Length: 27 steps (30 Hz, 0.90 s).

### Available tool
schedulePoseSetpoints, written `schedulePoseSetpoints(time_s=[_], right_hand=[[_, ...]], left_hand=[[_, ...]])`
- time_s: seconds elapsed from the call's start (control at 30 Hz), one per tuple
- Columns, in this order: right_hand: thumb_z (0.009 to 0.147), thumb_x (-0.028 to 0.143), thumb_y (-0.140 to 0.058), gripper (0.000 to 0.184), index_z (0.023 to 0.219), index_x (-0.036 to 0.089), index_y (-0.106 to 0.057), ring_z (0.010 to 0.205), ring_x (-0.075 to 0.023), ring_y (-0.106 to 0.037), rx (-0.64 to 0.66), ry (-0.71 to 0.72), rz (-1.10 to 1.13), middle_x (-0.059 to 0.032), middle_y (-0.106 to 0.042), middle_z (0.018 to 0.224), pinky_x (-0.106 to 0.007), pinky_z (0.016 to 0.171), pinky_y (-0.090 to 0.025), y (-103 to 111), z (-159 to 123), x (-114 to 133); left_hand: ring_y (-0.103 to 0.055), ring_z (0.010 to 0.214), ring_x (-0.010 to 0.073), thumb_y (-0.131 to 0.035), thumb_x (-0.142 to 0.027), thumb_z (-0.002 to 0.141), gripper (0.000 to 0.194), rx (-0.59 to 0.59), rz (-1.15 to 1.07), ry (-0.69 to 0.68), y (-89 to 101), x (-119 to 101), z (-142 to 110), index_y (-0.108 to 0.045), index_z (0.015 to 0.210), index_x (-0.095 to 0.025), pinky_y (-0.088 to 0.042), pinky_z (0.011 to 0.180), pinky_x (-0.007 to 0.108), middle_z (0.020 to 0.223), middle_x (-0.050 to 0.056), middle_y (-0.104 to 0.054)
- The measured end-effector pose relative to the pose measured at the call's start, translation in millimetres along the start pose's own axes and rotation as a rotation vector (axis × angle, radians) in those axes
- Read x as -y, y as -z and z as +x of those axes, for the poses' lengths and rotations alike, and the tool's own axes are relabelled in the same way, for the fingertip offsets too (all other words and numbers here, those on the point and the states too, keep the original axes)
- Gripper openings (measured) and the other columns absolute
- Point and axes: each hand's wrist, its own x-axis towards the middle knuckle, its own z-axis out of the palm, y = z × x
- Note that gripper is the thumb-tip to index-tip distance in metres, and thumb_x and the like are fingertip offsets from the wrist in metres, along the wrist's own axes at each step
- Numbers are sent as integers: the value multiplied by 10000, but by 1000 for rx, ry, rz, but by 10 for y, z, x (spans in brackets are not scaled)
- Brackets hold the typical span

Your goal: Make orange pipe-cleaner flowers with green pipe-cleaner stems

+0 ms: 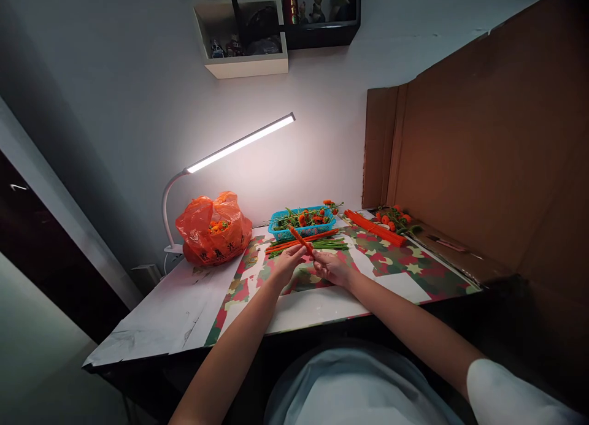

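Observation:
Both my hands meet over the middle of the table, on an orange pipe cleaner piece (300, 237) that slants up to the left. My left hand (291, 262) has its fingers closed around its middle. At its lower end, my right hand (330, 268) pinches it between thumb and fingers. Just beyond them lie orange pipe cleaners (276, 247) and a row of green pipe cleaners (334, 244). Behind these stands a blue basket (301, 232) with orange flowers and green stems in it. The fingers partly hide the held piece.
At the left, an orange plastic bag (211, 229) holds orange flowers, near a lit clamp lamp (242, 144). To the right lie an orange pipe cleaner bundle (375, 227) and orange flowers (392, 218). A tall cardboard sheet (473, 149) walls the right side.

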Motion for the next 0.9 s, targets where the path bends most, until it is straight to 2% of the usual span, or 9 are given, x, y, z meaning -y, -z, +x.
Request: schedulePoseSetpoints(time_s=[0.1,0.17,0.27,0.4,0.63,0.9], right_hand=[[775,501,-655,340,748,178,-551,390,-55,-271,15,-59,48,96,-363,450,-201,414,-206,-22,-19,21],[779,473,-662,321,754,176,-543,388,-52,-268,31,-105,68,97,-370,448,-194,417,-204,-33,-34,31],[804,436,-649,292,754,172,-536,379,-48,-266,44,-169,83,95,-393,450,-190,419,-217,-47,-55,40],[819,407,-642,275,755,157,-548,389,-46,-312,50,-242,96,84,-426,472,-187,427,-247,-55,-74,40],[858,335,-593,204,771,152,-572,417,-52,-400,67,-333,135,47,-510,538,-185,443,-288,-42,-78,43],[870,256,-533,164,858,146,-654,495,-91,-478,149,-402,222,-9,-600,650,-235,526,-400,-48,-160,113]], left_hand=[[-623,840,175,-751,-471,667,448,-60,-93,-4,36,-35,22,-710,1010,-186,-443,678,256,1028,99,-704],[-626,839,156,-756,-462,667,445,-118,-152,-14,73,-49,42,-693,1021,-200,-440,651,230,1055,89,-700],[-600,678,94,-772,-411,669,391,-185,-224,-19,112,-62,63,-683,981,-193,-419,569,193,976,63,-713],[-491,485,33,-749,-345,720,331,-229,-302,-24,112,-85,68,-665,996,-182,-384,466,160,851,27,-712],[-529,482,41,-601,-269,864,172,-302,-398,-33,128,-123,69,-636,1009,-183,-439,476,147,776,10,-693],[-502,445,26,-555,-278,895,145,-318,-437,-41,204,-191,89,-614,997,-194,-437,462,142,753,-22,-676]])
